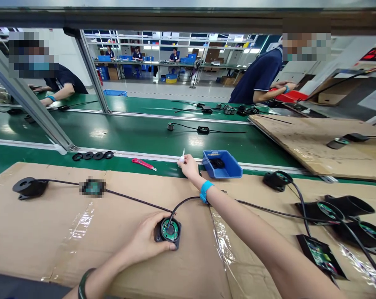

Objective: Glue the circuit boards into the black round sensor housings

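My left hand [148, 236] is closed around a black round housing [179, 232] on the cardboard. A green circuit board [170, 229] sits inside its open top, and a black cable rises from it. Further forward, my right hand [189, 166] grips a small white bottle with a pointed nozzle [182, 158]; the fingers hide most of it. Just right of that hand stands a blue bin [223, 166] with black parts inside. To the hand's left lies a red utility knife [144, 164].
Black rings [98, 155] lie near the metal post [44, 99]. A cabled housing [30, 187] is at left, and several housings [318, 211] are at right. Beyond runs a green conveyor [138, 137] with a cabled part [203, 130]. Co-workers [259, 79] work across it.
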`<state>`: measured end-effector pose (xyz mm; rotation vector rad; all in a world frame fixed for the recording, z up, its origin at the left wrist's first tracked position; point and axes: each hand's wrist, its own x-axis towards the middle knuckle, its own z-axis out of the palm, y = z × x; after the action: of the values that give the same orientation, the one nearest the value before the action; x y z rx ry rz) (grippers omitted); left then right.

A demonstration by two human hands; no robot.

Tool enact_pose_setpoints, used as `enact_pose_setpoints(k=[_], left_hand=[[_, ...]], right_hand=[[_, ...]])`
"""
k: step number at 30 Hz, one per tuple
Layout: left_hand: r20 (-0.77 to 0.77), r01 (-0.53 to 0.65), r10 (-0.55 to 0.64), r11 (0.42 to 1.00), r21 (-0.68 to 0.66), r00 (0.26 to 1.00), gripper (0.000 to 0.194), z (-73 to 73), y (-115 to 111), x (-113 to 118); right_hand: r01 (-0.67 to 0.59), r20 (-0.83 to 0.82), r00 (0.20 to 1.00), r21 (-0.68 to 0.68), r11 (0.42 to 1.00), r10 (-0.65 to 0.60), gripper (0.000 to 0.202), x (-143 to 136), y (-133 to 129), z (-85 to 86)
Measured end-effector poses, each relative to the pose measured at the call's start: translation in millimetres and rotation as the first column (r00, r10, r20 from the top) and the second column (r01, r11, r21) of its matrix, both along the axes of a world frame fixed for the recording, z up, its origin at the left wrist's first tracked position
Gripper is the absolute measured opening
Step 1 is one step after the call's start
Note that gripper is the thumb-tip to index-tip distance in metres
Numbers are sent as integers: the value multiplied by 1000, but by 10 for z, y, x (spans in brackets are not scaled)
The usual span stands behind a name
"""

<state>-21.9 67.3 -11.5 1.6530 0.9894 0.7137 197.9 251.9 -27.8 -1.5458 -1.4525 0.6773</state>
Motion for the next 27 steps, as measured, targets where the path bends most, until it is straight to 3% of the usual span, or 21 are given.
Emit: enact_pose_setpoints(k=[3,6,10,12,17,23,27], left_hand=[[10,22,-21,1000,-6,1000,62,14,19,5],[-8,24,-24,1000,14,1000,59,7,19,13],[-38,-16,18,999,48,999,59,-11,-18,46],[-64,-31,36,997,75,997,58,2,-47,77],[-170,-29,56,987,159,984,54,61,-108,156],[-211,-12,49,984,176,976,51,96,-109,181],[-213,-22,67,977,211,975,49,50,-122,160]], right_hand=[[-41,76,996,25,999,39,31,52,-141,11],[-167,170,973,61,984,155,35,91,-489,105],[-485,311,836,30,874,453,33,174,-1153,329],[-549,372,779,17,835,505,39,236,-1457,436],[-502,456,778,37,864,433,38,398,-1892,485],[-455,427,809,18,891,404,36,416,-1967,274],[-456,437,802,7,890,408,26,377,-1967,311]])
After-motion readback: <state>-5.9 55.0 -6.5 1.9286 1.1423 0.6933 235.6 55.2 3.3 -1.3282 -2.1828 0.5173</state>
